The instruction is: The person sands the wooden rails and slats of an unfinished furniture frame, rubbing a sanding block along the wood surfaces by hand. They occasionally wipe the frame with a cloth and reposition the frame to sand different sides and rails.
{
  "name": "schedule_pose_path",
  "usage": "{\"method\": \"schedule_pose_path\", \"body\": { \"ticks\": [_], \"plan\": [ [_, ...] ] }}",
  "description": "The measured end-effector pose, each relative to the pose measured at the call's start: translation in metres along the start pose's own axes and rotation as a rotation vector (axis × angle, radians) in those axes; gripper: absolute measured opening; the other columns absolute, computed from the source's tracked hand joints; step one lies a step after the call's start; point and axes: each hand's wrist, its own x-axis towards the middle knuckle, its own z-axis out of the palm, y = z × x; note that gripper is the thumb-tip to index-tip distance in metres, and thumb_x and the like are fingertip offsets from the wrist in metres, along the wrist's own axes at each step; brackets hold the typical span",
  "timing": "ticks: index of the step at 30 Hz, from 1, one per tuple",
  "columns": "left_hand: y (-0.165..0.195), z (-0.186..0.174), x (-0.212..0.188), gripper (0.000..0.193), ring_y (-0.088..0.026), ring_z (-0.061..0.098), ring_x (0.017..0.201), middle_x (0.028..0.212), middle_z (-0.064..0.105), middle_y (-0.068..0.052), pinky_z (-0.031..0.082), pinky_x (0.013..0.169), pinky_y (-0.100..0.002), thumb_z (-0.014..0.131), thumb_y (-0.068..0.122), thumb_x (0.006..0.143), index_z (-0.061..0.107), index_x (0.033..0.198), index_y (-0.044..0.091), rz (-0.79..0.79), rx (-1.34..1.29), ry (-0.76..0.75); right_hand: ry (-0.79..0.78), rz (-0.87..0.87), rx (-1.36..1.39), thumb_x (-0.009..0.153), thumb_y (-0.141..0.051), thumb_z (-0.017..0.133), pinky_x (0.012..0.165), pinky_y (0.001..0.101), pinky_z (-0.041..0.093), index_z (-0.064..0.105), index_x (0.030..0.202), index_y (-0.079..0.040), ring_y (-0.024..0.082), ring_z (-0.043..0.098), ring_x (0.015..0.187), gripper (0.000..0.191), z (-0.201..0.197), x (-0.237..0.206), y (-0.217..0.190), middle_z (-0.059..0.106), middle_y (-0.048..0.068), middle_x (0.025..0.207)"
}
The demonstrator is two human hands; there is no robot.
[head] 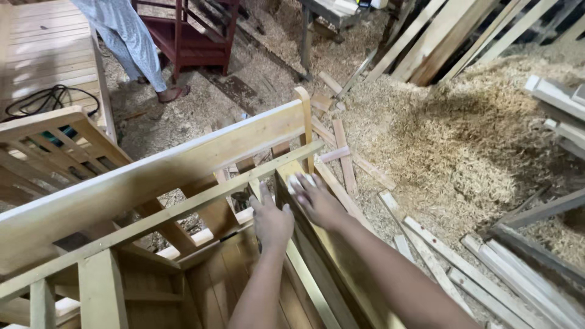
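The right hand (pixel 318 201) presses a small pale pad (pixel 301 181) against the top of a slanted rail (pixel 317 244); its fingers (pixel 304 186) lie curled over the pad, holding it flat to the wood. The left hand (pixel 272 222) rests just beside it, fingers bent over the rail's inner edge, gripping nothing loose.

The rail belongs to a light wooden frame (pixel 152 176) of boards and slats, whose hollow inside holds only its own crosspieces. The rail's long axis runs from the lower right up toward a corner post (pixel 304 128), where the pad sits near its upper end. A broad board crosses in front of the hands, from lower left to upper right.

Beyond, sawdust (pixel 463 140) covers the floor, with loose strips (pixel 344 152) lying in it and planks (pixel 439 36) leaning at the back. A red stool (pixel 195 36) stands far left, a person's legs (pixel 131 42) beside it, and a black cable (pixel 42 100) lies on a slatted panel.
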Motion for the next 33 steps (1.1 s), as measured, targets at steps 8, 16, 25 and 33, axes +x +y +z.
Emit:
{"method": "schedule_pose_path", "body": {
  "ticks": [8,16,25,33],
  "plan": [
    [0.004,-0.008,-0.004,0.088,-0.042,0.059,0.121,0.157,0.028,-0.026,0.051,0.101,-0.05,0.072,0.03,0.087,0.025,0.161,0.02,-0.029,0.001,-0.047,-0.026,-0.079,-0.078,0.1,-0.023,0.053,0.12,0.048,0.024,0.048,0.152,-0.016,0.041,0.018,0.153,0.052,0.004,-0.11,0.003,0.032,0.004,0.165],
    [0.001,-0.006,-0.002,0.087,-0.041,0.059,0.121,0.156,0.029,-0.023,0.05,0.101,-0.05,0.072,0.031,0.087,0.025,0.16,0.024,-0.039,-0.01,-0.039,0.106,-0.003,-0.062,0.104,-0.03,0.051,0.119,0.0498,0.029,0.051,0.148,-0.019,0.042,0.028,0.149,0.046,0.016,0.029,-0.001,0.038,0.005,0.161],
    [0.0,-0.001,-0.003,0.086,-0.044,0.055,0.126,0.155,0.031,-0.023,0.051,0.101,-0.051,0.072,0.027,0.086,0.027,0.16,0.025,-0.036,-0.107,-0.017,0.028,-0.102,-0.087,0.1,-0.025,0.05,0.118,0.0473,0.029,0.053,0.147,-0.018,0.041,0.029,0.149,0.048,0.021,-0.058,0.021,0.039,0.006,0.162],
    [-0.005,0.01,0.001,0.085,-0.046,0.049,0.133,0.156,0.031,-0.025,0.046,0.107,-0.052,0.072,0.028,0.087,0.026,0.159,0.026,-0.004,-0.123,0.016,0.136,-0.026,-0.119,0.104,-0.032,0.049,0.12,0.0482,0.03,0.051,0.149,-0.015,0.046,0.03,0.147,0.048,0.025,0.057,0.016,0.038,0.012,0.162]
  ]
}}
